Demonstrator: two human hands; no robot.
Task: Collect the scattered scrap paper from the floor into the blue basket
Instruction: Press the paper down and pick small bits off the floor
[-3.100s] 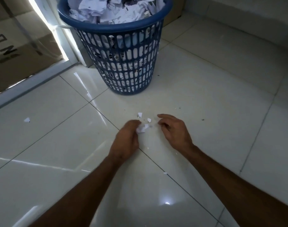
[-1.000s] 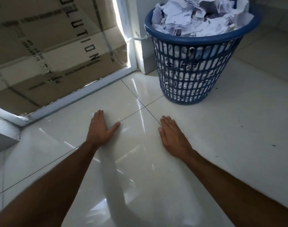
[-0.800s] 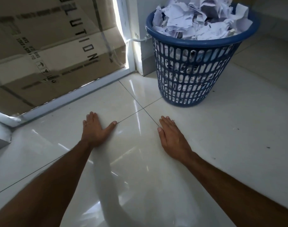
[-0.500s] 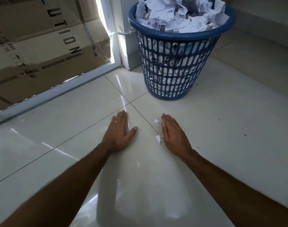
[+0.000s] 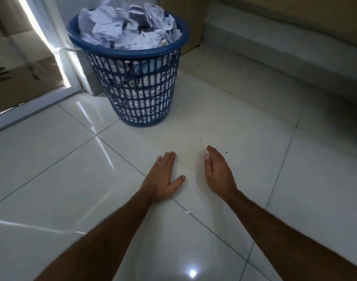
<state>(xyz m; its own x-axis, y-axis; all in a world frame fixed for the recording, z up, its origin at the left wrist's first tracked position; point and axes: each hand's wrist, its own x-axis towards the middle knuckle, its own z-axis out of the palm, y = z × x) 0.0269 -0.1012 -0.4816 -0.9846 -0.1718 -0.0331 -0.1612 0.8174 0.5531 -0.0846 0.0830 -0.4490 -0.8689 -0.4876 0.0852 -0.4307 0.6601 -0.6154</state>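
The blue basket [image 5: 141, 55] stands on the white tiled floor at the upper left, heaped above its rim with crumpled scrap paper [image 5: 124, 27]. My left hand [image 5: 163, 177] lies flat on the tiles in front of it, fingers straight and thumb spread. My right hand [image 5: 218, 173] stands on its edge a short way to the right, fingers straight, palm facing the left hand. No paper shows between the hands. A tiny white scrap [image 5: 187, 212] lies on the grout line just behind them, and a few specks [image 5: 198, 140] lie ahead of the right hand.
A glass door with a white frame [image 5: 58, 57] and cardboard boxes [image 5: 17, 78] behind it fills the upper left. A low tiled step [image 5: 285, 57] runs along the right and back. A brown panel [image 5: 185, 23] stands behind the basket.
Both hands have slid right across the floor, staying flat and close together. The two small scraps seen by the right hand half a second ago are out of sight. The view has swung right.
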